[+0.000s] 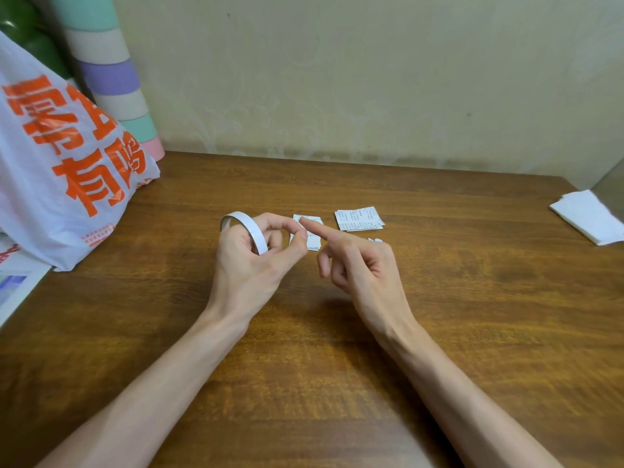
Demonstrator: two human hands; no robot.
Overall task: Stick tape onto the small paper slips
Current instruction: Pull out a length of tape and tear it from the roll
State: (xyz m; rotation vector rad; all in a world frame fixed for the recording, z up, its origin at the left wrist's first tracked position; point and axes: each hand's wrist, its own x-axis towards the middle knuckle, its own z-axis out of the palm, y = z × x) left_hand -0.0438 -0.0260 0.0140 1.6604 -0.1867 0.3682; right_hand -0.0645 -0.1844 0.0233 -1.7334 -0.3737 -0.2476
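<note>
Head view: the left hand grips the tape roll, a thin white ring, held up over the table. Its lower fingers curl around the ring to steady it. Thumb and forefinger pinch together at the roll's right side, probably on the free tape end, though the end itself is too small to make out. The right hand is just right of the roll, its forefinger straight and aimed at that pinch, the remaining fingers loosely curled and holding nothing. Whether the fingertip touches tape cannot be told. One slip lies just right of the roll, behind the pinch, within reach for taping. The pile of printed slips sits further right of the roll. A plastic bag stands well left of the roll.
</note>
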